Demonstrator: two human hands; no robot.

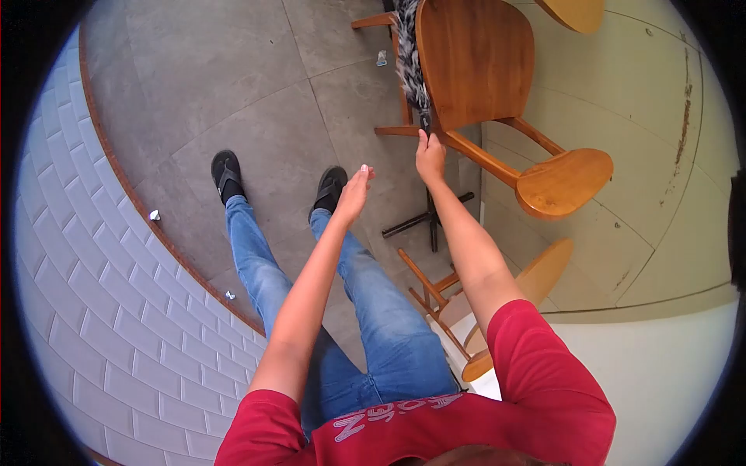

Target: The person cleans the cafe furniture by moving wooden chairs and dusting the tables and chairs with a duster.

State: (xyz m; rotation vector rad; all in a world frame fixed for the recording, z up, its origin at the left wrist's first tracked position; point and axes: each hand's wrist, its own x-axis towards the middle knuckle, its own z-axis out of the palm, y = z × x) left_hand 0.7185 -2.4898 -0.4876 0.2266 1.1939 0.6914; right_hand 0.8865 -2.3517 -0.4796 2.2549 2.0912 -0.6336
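Note:
My right hand (430, 159) is closed around the black handle of a fluffy grey-and-black duster (409, 62). The duster runs up along the left edge of a brown wooden chair (475, 62), close against it; I cannot tell whether it touches. My left hand (355, 196) hangs in the air over the floor beside my shoe, holding nothing, its fingers loosely bent and the thumb raised.
Grey floor tiles (233, 85) lie under my feet, with a small scrap (381, 58) near the chair. White brick-like tiles (109, 311) curve along the left. A black cross-shaped base (432, 220) and another wooden chair (458, 311) stand at the right.

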